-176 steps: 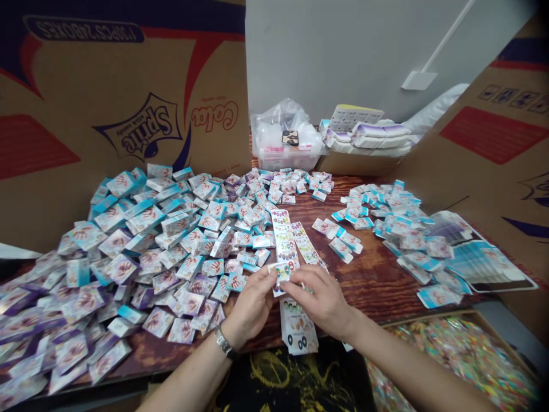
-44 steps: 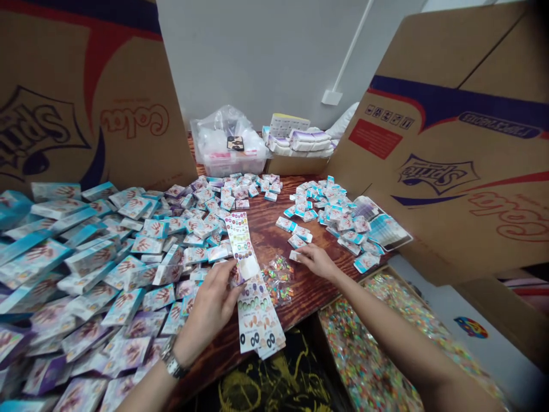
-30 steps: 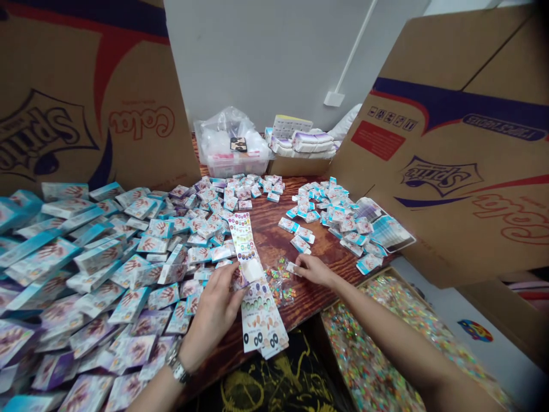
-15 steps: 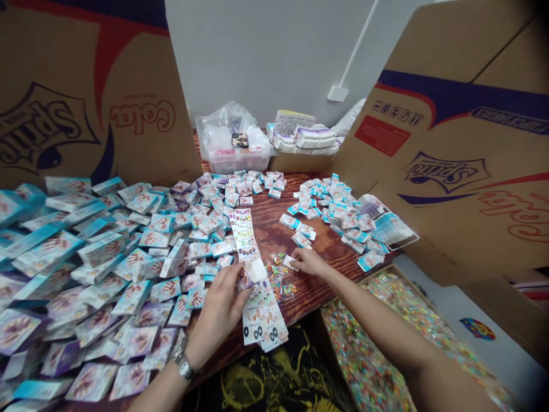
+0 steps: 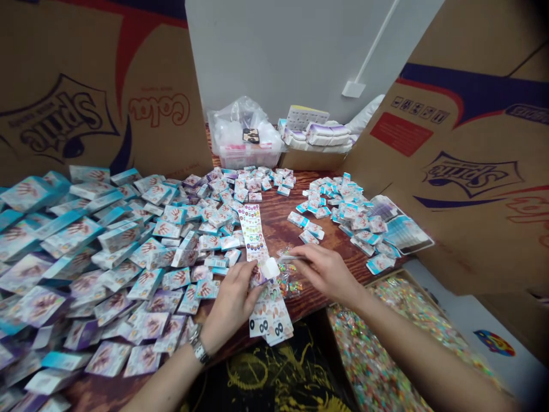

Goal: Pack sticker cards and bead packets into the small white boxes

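Observation:
My left hand (image 5: 234, 297), with a metal watch on its wrist, is closed on a small purple-and-white box (image 5: 258, 276). The white end flap of that box stands open toward the right. My right hand (image 5: 323, 269) pinches a thin whitish flat piece (image 5: 291, 257), seen nearly edge-on, a little right of the flap. Small clear packets of colourful bits (image 5: 289, 284) lie on the table below the right fingers. Printed sticker strips (image 5: 255, 232) lie beneath the left hand, running lengthwise and fanned at the near end (image 5: 270, 323).
Small boxes (image 5: 146, 252) are heaped over the left side. More boxes (image 5: 351, 212) lie at the right beside a stack of printed cards (image 5: 407, 229). Cartons (image 5: 158, 137) flank the table. A plastic tub (image 5: 249, 154) stands behind. A carton of colourful packets (image 5: 386, 343) sits lower right.
My right hand has moved left and nearer the open box, carrying the flat piece, which has turned more edge-on. My left hand still holds the box. The whole view has shifted slightly.

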Motion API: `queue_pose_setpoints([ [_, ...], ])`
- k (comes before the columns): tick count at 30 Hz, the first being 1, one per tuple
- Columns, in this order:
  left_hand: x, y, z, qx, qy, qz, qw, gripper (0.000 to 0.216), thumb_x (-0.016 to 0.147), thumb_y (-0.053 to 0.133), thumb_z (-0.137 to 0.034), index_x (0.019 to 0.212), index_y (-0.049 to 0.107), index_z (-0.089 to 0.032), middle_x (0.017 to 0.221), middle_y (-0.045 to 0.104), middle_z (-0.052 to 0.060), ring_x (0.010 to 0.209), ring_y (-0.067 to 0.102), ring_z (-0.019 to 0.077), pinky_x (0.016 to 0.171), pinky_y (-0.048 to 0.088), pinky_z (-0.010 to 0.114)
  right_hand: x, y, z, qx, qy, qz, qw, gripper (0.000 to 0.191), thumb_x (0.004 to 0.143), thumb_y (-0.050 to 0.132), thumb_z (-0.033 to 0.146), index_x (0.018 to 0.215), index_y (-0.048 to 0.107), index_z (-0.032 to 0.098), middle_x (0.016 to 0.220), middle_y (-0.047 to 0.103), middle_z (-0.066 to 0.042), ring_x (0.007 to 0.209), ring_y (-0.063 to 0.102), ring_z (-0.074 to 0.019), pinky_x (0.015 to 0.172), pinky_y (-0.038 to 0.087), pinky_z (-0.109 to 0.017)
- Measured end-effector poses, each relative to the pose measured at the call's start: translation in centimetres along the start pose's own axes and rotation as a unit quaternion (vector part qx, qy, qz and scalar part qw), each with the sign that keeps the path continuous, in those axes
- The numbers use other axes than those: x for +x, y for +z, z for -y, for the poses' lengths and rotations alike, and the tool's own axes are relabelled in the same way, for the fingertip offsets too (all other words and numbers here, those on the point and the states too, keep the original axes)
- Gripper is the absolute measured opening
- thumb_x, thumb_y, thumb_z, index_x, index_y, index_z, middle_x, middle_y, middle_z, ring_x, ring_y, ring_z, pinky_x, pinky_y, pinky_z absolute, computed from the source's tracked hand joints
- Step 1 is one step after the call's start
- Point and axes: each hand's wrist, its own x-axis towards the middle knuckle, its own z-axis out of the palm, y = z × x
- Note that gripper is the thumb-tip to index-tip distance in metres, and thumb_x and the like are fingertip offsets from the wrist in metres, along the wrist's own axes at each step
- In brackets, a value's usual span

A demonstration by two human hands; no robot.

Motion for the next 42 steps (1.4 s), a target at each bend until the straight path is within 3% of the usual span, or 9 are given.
queue_pose_setpoints([
  [4, -0.1, -0.3, -0.6, 0.000, -0.010, 0.000, 1.000, 0.040, 0.085, 0.053, -0.019, 0.123, 0.043, -0.015, 0.106, 0.055, 0.013, 0.098, 0.053, 0.0241, 0.081, 0.049, 0.043, 0.7, 1.1, 1.8, -0.120, -0.149, -0.021, 0.981, 0.025, 0.092, 0.041, 0.013, 0.108, 0.059, 0.018, 0.098, 0.062, -0.009, 0.089, 0.058, -0.0186, 0.074, 0.051, -0.032],
  [11, -0.4, -1.2, -1.2, 0.016, -0.027, 0.010, 0.999, 0.038, 0.083, 0.055, -0.019, 0.119, 0.046, -0.016, 0.106, 0.056, 0.011, 0.098, 0.054, 0.0237, 0.084, 0.049, 0.043, 1.0, 1.5, 1.1, -0.219, -0.352, 0.036, 0.909, 0.025, 0.087, 0.047, 0.005, 0.106, 0.061, 0.013, 0.101, 0.063, -0.010, 0.090, 0.057, -0.0215, 0.080, 0.052, -0.036],
  [14, -0.4, -0.9, -1.5, 0.029, -0.019, 0.002, 0.999, 0.039, 0.082, 0.054, -0.017, 0.120, 0.046, -0.016, 0.107, 0.056, 0.011, 0.099, 0.053, 0.0238, 0.087, 0.048, 0.043, 1.0, 1.8, 1.6, -0.115, -0.304, 0.038, 0.945, 0.027, 0.088, 0.044, 0.007, 0.110, 0.059, 0.013, 0.101, 0.061, -0.011, 0.094, 0.057, -0.0205, 0.080, 0.053, -0.034],
  [18, -0.6, -0.6, -1.8, 0.052, -0.016, -0.013, 0.998, 0.043, 0.082, 0.053, -0.015, 0.123, 0.043, -0.016, 0.107, 0.055, 0.011, 0.098, 0.053, 0.0239, 0.086, 0.048, 0.042, 1.1, 2.3, 2.7, 0.073, -0.122, 0.017, 0.990, 0.026, 0.088, 0.047, 0.014, 0.111, 0.058, 0.017, 0.102, 0.058, -0.009, 0.096, 0.057, -0.0181, 0.082, 0.052, -0.033],
  [22, -0.7, -0.4, -2.1, 0.073, -0.006, -0.032, 0.997, 0.044, 0.082, 0.052, -0.013, 0.124, 0.041, -0.014, 0.109, 0.054, 0.013, 0.100, 0.052, 0.0248, 0.086, 0.048, 0.042, 1.0, 3.5, 3.1, 0.152, 0.009, -0.049, 0.987, 0.017, 0.087, 0.050, 0.014, 0.099, 0.060, 0.021, 0.093, 0.059, -0.005, 0.087, 0.059, -0.0165, 0.077, 0.051, -0.031],
  [28, -0.8, 0.1, -2.1, 0.092, 0.001, -0.069, 0.993, 0.050, 0.082, 0.050, -0.011, 0.130, 0.035, -0.016, 0.116, 0.051, 0.014, 0.107, 0.049, 0.0266, 0.091, 0.046, 0.045, 0.1, 6.8, 3.2, 0.254, 0.152, -0.134, 0.946, 0.007, 0.086, 0.056, 0.023, 0.092, 0.057, 0.021, 0.088, 0.060, -0.003, 0.077, 0.060, -0.0154, 0.070, 0.051, -0.028],
  [31, -1.0, 0.4, -2.0, 0.096, 0.005, -0.063, 0.993, 0.049, 0.084, 0.049, -0.012, 0.130, 0.035, -0.016, 0.114, 0.052, 0.014, 0.106, 0.050, 0.0263, 0.090, 0.047, 0.044, -0.3, 6.8, 3.5, 0.244, 0.152, -0.110, 0.951, 0.007, 0.087, 0.054, 0.023, 0.092, 0.057, 0.021, 0.087, 0.063, -0.003, 0.079, 0.060, -0.0162, 0.072, 0.050, -0.030],
  [39, -1.1, 0.2, -1.8, 0.104, 0.017, -0.067, 0.992, 0.050, 0.085, 0.049, -0.014, 0.132, 0.034, -0.016, 0.115, 0.052, 0.014, 0.106, 0.050, 0.0262, 0.090, 0.047, 0.044, -0.3, 4.2, 3.1, 0.071, -0.004, -0.041, 0.997, 0.018, 0.090, 0.049, 0.020, 0.105, 0.058, 0.022, 0.096, 0.065, -0.007, 0.102, 0.050, -0.0249, 0.088, 0.044, -0.042],
  [42, -1.0, 0.1, -2.3, 0.101, 0.034, -0.063, 0.992, 0.049, 0.086, 0.048, -0.013, 0.132, 0.033, -0.015, 0.113, 0.053, 0.014, 0.105, 0.050, 0.0255, 0.089, 0.048, 0.043, -0.2, 4.3, 2.5, 0.115, 0.041, -0.026, 0.992, 0.013, 0.089, 0.053, 0.024, 0.101, 0.058, 0.022, 0.093, 0.065, -0.006, 0.096, 0.054, -0.0222, 0.084, 0.046, -0.038],
])
